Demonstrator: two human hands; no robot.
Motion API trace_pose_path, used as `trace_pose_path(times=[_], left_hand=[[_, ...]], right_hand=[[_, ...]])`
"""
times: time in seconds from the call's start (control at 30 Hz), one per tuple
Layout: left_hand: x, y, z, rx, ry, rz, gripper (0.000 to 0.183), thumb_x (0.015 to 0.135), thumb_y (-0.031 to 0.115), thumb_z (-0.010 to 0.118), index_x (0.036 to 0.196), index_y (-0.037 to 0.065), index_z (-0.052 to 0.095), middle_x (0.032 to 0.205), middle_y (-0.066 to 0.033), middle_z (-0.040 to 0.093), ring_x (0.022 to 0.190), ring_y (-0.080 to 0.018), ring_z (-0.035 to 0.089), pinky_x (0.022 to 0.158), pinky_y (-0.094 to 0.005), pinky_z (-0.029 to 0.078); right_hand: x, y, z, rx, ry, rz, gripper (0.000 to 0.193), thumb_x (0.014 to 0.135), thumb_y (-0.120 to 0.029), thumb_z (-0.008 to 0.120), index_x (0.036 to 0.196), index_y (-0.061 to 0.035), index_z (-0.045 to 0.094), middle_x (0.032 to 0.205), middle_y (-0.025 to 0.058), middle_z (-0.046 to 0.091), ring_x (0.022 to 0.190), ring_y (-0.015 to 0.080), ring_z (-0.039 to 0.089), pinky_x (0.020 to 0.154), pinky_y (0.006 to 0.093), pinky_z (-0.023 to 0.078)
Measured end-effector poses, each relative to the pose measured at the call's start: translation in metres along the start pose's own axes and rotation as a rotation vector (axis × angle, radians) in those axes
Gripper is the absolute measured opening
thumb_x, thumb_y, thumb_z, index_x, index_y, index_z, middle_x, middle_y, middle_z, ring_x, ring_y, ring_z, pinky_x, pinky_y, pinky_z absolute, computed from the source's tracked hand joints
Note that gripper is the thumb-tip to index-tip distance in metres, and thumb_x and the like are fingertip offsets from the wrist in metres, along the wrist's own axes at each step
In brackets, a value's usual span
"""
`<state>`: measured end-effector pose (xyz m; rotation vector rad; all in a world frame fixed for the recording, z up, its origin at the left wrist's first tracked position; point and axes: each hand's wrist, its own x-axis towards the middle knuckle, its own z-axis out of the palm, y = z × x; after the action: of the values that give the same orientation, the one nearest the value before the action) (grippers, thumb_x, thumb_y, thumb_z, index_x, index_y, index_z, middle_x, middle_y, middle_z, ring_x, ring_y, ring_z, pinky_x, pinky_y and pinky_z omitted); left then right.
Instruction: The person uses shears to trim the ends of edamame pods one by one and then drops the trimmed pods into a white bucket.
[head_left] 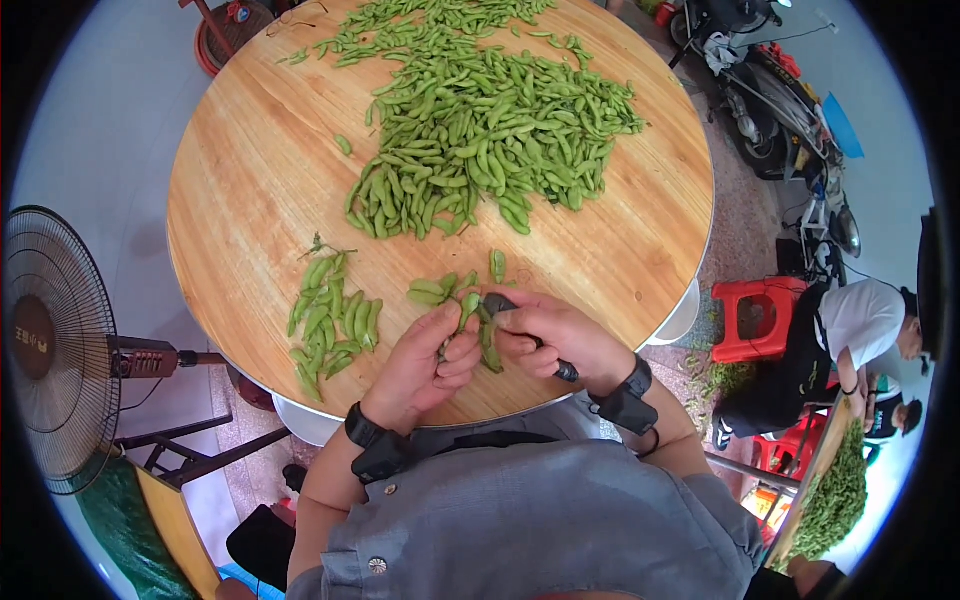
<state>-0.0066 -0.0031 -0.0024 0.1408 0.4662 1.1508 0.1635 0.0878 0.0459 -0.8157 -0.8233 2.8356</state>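
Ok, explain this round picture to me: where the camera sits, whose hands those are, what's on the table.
There is one view, from a wide fisheye camera on a person's head, looking down, so straight edges bend. The forearms rising from the lower edge are that person's own. The left hand holds a green pod. The right hand grips a small dark-handled tool against it. The round wooden table carries a big pile of pods and a smaller pile. A fan stands to the left.

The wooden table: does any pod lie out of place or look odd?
Nothing is damaged. One pod lies alone on the round table, apart from the big heap, and a few scatter toward the far edge.
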Motion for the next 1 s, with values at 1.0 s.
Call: trace_pose_path(times=[1.0], left_hand=[[0.012, -0.005, 0.013, 0.320, 0.167, -0.062, 0.032, 0.096, 0.034, 0.038, 0.087, 0.006, 0.049, 0.064, -0.0009, 0.043, 0.045, -0.0051, 0.029, 0.040, -0.0178, 0.022]], right_hand=[[0.009, -0.003, -0.015, -0.311, 0.120, -0.216, 0.009, 0.080, -0.002, 0.051, 0.087, -0.0041, 0.046, 0.064, 0.0024, 0.052, 0.042, 0.0041, 0.039, 0.038, 0.0189, 0.029]])
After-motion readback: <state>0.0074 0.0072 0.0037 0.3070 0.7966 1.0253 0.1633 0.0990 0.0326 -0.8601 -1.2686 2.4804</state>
